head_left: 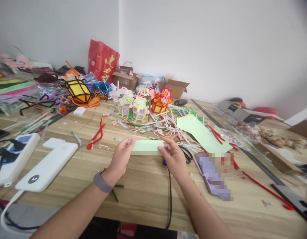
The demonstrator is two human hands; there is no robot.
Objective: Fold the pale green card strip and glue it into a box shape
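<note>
Head view: my left hand and right hand each pinched one end of a green paper strip, above the worktop, scissors right.

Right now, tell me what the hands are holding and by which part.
Both hold one light green paper strip: left hand grips its left end, right hand its right end, just above the table.

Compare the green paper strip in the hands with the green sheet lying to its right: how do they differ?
The green strip is narrow and long; the green sheet is much broader with an irregular cut outline. The green strip is held at both ends, by the left hand and the right hand; the green sheet lies untouched on the table. The green strip runs level across the view; the green sheet lies slanted, with a red pipe cleaner across it. Both are the same pale green paper.
</note>
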